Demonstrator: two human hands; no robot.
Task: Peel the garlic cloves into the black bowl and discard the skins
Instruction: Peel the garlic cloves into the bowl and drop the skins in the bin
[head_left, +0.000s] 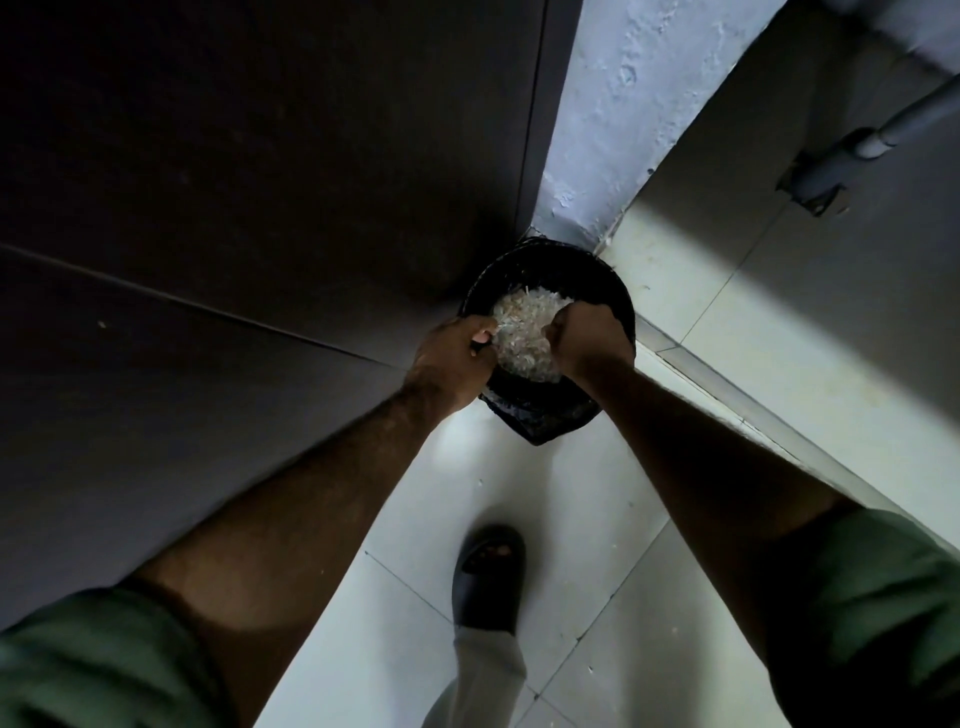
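A heap of pale garlic skins (524, 332) fills a dark round container (550, 270) in the floor corner. My left hand (452, 358) is closed on the container's left edge, with a dark bit of rim between thumb and fingers. At the right edge, my right hand (589, 340) is curled into a fist on the rim. Under the hands hangs crumpled black plastic (540, 418), like a bin liner. I cannot tell whether the skins lie in a bowl held over a bin or in the bin itself. No garlic cloves show.
A dark door or panel (260, 182) stands to the left and a pale blue wall corner (623, 104) lies behind the container. White floor tiles (395, 519) carry a few skin flakes. My foot in a black slipper (488, 577) is below, and a grey pipe (841, 156) at the right.
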